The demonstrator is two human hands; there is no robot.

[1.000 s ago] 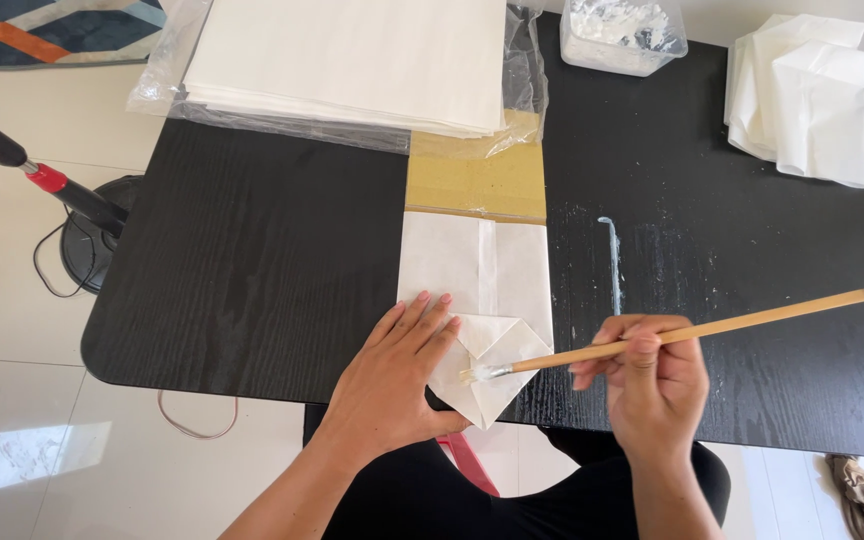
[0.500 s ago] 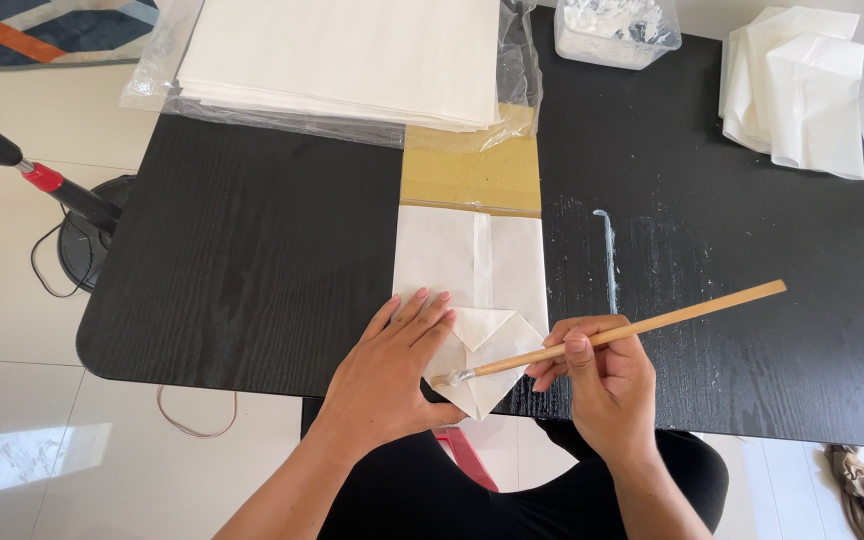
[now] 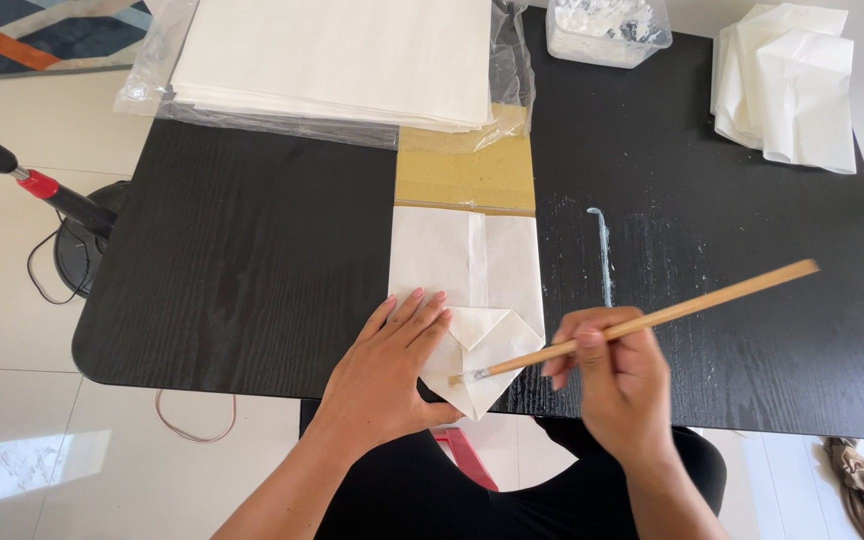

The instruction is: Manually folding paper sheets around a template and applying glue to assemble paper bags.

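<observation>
A white paper bag (image 3: 464, 265) lies flat on the black table (image 3: 252, 260), its bottom end folded into a point near the front edge. My left hand (image 3: 392, 365) presses flat on the folded end from the left. My right hand (image 3: 617, 375) grips a long wooden-handled brush (image 3: 642, 322). The brush tip rests on the folded flap beside my left thumb, and the handle slants up to the right.
A stack of white sheets in clear plastic (image 3: 337, 55) sits at the back, with a tan board (image 3: 464, 175) under the bag. A clear tub of white paste (image 3: 607, 28) and folded white bags (image 3: 787, 80) stand back right. A paste streak (image 3: 602, 250) marks the table. A fan stand (image 3: 42, 190) is left.
My right hand has drawn the brush leftward along the folded flap, so the handle end has come in from the right. My left hand has stayed pressed on the fold.
</observation>
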